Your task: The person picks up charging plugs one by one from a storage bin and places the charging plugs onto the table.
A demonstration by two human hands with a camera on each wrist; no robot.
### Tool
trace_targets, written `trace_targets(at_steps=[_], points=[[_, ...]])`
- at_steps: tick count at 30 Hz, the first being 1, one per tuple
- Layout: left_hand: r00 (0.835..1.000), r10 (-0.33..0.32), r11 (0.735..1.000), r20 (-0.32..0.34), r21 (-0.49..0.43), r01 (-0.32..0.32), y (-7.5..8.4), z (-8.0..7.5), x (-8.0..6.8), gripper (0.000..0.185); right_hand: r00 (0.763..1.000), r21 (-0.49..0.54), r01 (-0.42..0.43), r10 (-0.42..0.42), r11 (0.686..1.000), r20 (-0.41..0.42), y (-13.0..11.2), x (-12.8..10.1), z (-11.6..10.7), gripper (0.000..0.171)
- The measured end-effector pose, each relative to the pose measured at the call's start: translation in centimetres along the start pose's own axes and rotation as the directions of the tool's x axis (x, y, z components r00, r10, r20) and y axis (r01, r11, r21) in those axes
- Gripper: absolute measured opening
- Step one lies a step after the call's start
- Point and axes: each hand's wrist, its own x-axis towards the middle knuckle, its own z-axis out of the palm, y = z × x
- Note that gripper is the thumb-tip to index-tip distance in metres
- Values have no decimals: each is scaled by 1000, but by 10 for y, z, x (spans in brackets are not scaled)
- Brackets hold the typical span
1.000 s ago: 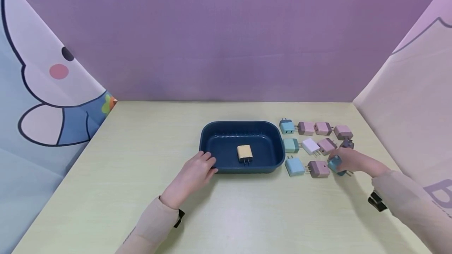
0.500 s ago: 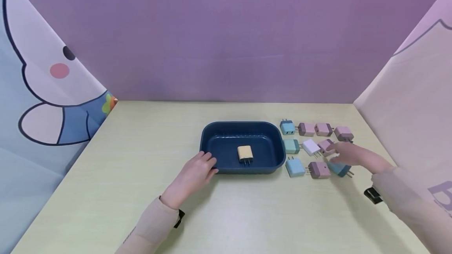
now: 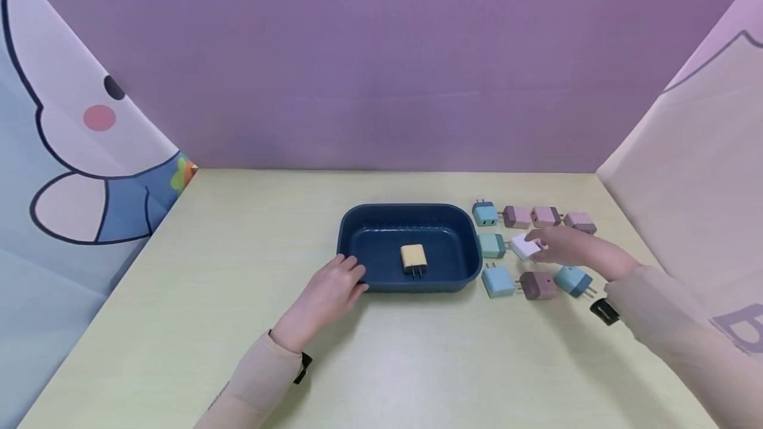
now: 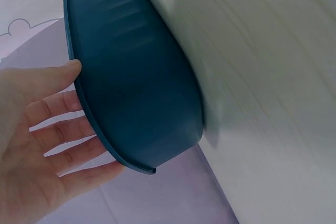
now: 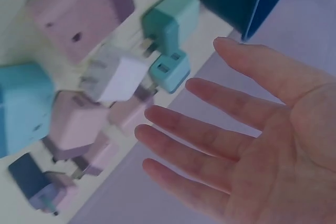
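My left hand point(image 3: 326, 288) holds the left rim of a dark blue plastic tray point(image 3: 348, 224); in the left wrist view the thumb lies outside the wall and the fingers pass behind the rim. A cream charger plug point(image 3: 413, 258) lies in the tray, prongs toward me. My right hand point(image 3: 563, 245) hovers over the chargers, fingertips close to a white charger point(image 3: 523, 246). The right wrist view shows that hand point(image 5: 278, 156) with spread fingers and nothing held. In the head view it covers a pink charger point(image 5: 79, 119) and a dark blue one point(image 5: 31, 182).
Several chargers stand right of the tray in rough rows: a green one point(image 3: 491, 245), light blue ones point(image 3: 498, 281) and pink ones point(image 3: 579, 221). A two-tone blue charger point(image 3: 572, 280) lies at the front right. A purple backdrop point(image 3: 387, 85) rises behind the table.
My right hand has left the two-tone blue charger, which now lies uncovered, and moved left to the white charger. My left hand and the tray stay put.
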Motion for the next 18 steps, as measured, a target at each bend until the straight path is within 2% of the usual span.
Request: trace_targets(at_steps=[4,10,18], points=[[1000,-5,1000,-2,-3,5,0,0,0,15,1000,-7,3,-3,1000,30,-11,9,-2,36],[1000,-3,1000,-1,1,3,0,0,0,15,995,-10,-69,70,998,78,-31,20,-9,41],[1000,-6,1000,2,1,6,-1,0,0,15,997,-66,-37,42,997,62,-51,35,-13,37]])
